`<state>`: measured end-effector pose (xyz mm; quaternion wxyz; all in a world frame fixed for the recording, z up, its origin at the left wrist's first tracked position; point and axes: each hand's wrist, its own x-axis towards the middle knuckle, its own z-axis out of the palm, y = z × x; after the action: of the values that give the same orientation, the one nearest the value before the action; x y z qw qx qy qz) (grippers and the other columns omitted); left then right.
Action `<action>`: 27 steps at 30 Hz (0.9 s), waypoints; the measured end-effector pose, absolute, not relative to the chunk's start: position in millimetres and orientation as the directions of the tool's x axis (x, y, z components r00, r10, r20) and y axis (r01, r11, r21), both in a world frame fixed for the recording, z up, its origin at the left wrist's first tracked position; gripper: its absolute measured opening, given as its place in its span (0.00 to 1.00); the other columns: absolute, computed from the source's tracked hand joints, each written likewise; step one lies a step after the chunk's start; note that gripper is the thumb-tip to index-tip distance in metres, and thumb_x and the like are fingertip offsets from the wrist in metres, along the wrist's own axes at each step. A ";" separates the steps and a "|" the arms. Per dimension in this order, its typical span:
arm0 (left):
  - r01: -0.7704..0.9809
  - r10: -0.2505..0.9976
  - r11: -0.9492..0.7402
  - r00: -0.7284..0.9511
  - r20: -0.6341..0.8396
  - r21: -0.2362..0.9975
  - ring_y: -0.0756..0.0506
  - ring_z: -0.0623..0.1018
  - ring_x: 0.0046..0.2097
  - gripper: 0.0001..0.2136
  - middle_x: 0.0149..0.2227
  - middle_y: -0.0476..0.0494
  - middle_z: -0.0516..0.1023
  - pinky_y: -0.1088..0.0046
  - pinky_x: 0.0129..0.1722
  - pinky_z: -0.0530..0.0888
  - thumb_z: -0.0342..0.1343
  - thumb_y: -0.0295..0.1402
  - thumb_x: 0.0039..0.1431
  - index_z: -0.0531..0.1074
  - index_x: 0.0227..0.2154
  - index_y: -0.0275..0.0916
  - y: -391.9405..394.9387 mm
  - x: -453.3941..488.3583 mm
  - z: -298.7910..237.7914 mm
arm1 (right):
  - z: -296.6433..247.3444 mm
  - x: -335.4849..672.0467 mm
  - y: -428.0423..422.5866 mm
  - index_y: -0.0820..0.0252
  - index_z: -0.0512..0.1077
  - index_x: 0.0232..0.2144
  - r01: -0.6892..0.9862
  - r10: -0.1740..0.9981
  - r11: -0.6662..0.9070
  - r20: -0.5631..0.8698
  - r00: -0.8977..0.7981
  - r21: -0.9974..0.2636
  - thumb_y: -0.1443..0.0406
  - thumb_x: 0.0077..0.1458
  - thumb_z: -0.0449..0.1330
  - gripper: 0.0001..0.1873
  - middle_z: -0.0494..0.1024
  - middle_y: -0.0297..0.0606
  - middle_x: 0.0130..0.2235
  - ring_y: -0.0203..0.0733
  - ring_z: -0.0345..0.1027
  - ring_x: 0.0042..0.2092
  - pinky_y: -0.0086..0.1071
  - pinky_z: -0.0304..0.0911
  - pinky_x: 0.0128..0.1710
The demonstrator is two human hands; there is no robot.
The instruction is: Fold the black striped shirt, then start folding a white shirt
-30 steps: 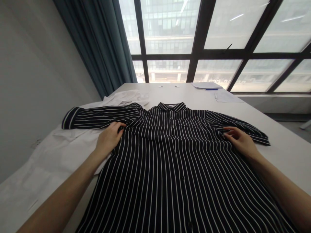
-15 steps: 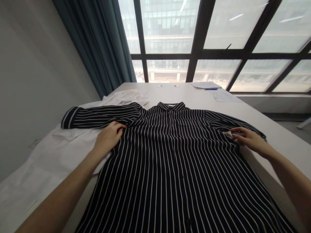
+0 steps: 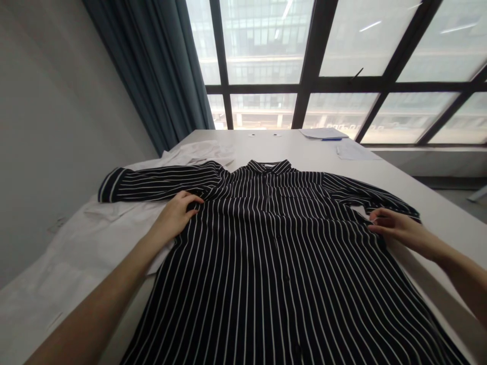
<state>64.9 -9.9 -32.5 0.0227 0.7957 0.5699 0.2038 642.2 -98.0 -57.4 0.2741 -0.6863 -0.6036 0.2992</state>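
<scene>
A black shirt with white stripes [image 3: 266,263] lies front up, its collar at the far end and its lower part running out of view toward me. Its sleeves spread to both sides. My left hand [image 3: 178,215] is at the shirt's left side just below the armpit, with thumb and fingers closed on the cloth there. On the opposite side, my right hand [image 3: 401,230] pinches the side edge below the other sleeve. The cloth bunches into a crosswise fold between both hands, under the chest pockets.
A crumpled white cloth [image 3: 79,263] covers the left part of the white table [image 3: 262,147], partly under the striped sleeve. Papers [image 3: 323,133] and a blue pen [image 3: 332,139] lie at the far right. Beyond are a blue curtain [image 3: 160,66] and dark-framed windows.
My right hand has moved outward and slightly toward me, drawing the shirt's side edge with it. My left hand has shifted slightly to the right.
</scene>
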 end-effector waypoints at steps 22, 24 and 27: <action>0.857 0.923 -0.366 0.283 0.262 0.364 0.38 0.75 0.47 0.21 0.45 0.38 0.75 0.59 0.53 0.70 0.51 0.40 0.53 0.76 0.46 0.36 2.0 49.2 -31.3 | -67.7 638.9 -104.5 0.55 0.71 0.34 0.745 0.966 -0.053 0.155 0.208 -0.665 0.40 0.44 0.58 0.28 0.78 0.41 0.35 0.51 0.73 0.39 0.41 0.68 0.40; 0.846 0.915 -0.389 0.307 0.264 0.365 0.37 0.74 0.48 0.25 0.47 0.36 0.73 0.57 0.54 0.69 0.52 0.43 0.52 0.75 0.49 0.34 2.1 48.9 -32.6 | -63.6 640.2 -107.3 0.55 0.72 0.39 0.701 0.983 -0.090 0.050 0.177 -0.707 0.41 0.45 0.59 0.29 0.79 0.43 0.39 0.53 0.73 0.42 0.40 0.69 0.39; 0.825 0.903 -0.423 0.349 0.250 0.375 0.36 0.73 0.50 0.30 0.48 0.35 0.71 0.54 0.57 0.67 0.55 0.47 0.50 0.71 0.53 0.33 1.7 47.0 -33.1 | -58.5 644.1 -113.0 0.52 0.71 0.46 0.647 0.991 -0.133 -0.089 0.100 -0.751 0.44 0.46 0.62 0.29 0.77 0.42 0.49 0.52 0.73 0.45 0.37 0.70 0.39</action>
<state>47.0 1.7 -33.1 0.0918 0.8162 0.5293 0.2127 644.1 -113.0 -58.5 0.2793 -0.6869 -0.5963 0.3076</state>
